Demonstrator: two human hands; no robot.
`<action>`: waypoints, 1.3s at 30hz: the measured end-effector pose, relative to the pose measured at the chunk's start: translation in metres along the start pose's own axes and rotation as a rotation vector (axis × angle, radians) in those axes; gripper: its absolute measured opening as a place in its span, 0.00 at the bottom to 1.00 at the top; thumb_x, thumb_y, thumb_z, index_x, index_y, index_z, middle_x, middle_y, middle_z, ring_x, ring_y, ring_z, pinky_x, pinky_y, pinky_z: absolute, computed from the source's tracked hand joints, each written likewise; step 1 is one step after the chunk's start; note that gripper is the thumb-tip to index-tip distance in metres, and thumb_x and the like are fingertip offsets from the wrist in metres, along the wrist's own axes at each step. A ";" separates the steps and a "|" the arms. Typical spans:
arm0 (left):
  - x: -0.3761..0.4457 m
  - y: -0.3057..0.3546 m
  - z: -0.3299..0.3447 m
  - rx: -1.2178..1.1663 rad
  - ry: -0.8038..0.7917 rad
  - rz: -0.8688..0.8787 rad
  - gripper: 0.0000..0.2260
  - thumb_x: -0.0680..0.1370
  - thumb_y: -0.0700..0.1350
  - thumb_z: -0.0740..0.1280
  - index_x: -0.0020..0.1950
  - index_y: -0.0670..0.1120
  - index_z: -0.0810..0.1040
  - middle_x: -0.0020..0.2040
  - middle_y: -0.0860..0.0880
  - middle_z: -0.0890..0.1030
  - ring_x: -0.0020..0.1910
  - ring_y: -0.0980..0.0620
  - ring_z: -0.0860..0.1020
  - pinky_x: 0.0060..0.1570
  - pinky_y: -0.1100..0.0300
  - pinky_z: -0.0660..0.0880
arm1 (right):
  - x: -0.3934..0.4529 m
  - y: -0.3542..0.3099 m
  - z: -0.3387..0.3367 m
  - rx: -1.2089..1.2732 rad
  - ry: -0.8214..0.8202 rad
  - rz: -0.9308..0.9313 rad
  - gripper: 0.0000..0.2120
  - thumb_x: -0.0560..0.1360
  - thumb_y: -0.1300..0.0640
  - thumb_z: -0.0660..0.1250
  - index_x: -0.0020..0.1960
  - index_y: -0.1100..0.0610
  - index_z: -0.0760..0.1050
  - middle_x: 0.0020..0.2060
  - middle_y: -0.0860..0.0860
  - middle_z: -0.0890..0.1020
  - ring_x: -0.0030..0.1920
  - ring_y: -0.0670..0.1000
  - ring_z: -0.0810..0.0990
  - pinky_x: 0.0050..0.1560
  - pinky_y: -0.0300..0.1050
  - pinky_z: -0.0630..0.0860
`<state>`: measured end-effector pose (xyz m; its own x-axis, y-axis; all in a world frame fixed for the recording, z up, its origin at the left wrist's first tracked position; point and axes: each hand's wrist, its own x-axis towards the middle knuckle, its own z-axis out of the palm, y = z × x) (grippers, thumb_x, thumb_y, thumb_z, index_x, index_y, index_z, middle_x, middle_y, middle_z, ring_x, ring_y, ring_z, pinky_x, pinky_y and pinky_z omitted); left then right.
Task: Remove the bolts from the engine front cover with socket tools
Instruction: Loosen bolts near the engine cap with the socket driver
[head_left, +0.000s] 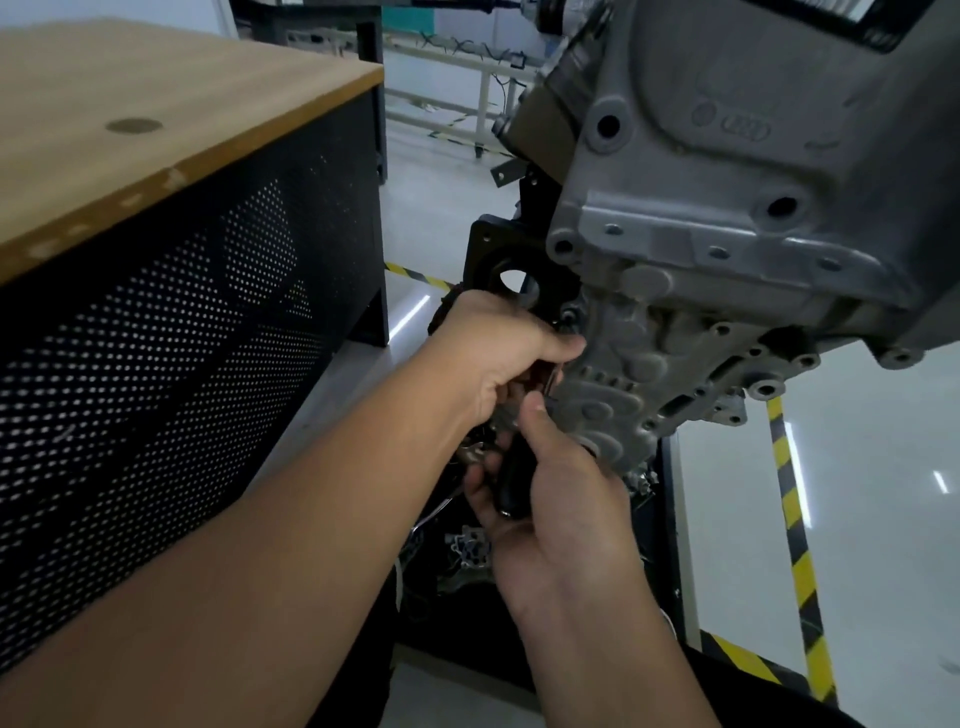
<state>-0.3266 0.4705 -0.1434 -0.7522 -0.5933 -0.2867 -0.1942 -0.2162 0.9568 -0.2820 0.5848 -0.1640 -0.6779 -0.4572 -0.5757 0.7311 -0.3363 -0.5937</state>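
Note:
The grey cast engine front cover fills the upper right, tilted, with several bolts and empty bolt holes along its flanges. My left hand is curled around the metal head end of a socket wrench, pressed against the cover's lower left edge. Just below it, my right hand grips the wrench's black handle, thumb pointing up toward the cover. The socket and the bolt under it are hidden by my left fingers.
A workbench with a wooden top and a black perforated side panel stands close on the left. The black engine stand sits behind my hands. Yellow-black floor tape marks the pale floor on the right.

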 end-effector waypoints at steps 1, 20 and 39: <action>0.000 0.001 0.000 -0.003 -0.036 -0.030 0.05 0.73 0.37 0.77 0.44 0.37 0.82 0.34 0.41 0.83 0.29 0.46 0.81 0.34 0.53 0.81 | 0.001 -0.002 -0.001 -0.014 -0.019 -0.012 0.15 0.81 0.52 0.70 0.60 0.62 0.80 0.38 0.55 0.81 0.32 0.50 0.78 0.32 0.42 0.78; -0.002 0.000 -0.002 -0.063 -0.159 -0.178 0.05 0.78 0.40 0.70 0.46 0.38 0.81 0.38 0.42 0.85 0.28 0.49 0.81 0.23 0.63 0.73 | 0.008 -0.007 0.001 -0.268 0.003 -0.068 0.18 0.83 0.44 0.63 0.56 0.58 0.82 0.36 0.52 0.84 0.29 0.50 0.82 0.34 0.45 0.80; 0.000 -0.005 -0.006 0.097 0.043 0.135 0.06 0.72 0.38 0.77 0.45 0.37 0.84 0.38 0.43 0.85 0.31 0.51 0.80 0.30 0.63 0.77 | 0.011 -0.007 0.013 -0.123 0.008 -0.081 0.18 0.80 0.44 0.69 0.54 0.60 0.82 0.35 0.54 0.81 0.24 0.48 0.75 0.28 0.42 0.75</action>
<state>-0.3219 0.4666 -0.1487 -0.7483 -0.6451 -0.1547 -0.1544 -0.0575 0.9863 -0.2936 0.5712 -0.1584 -0.7355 -0.4258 -0.5270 0.6589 -0.2685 -0.7027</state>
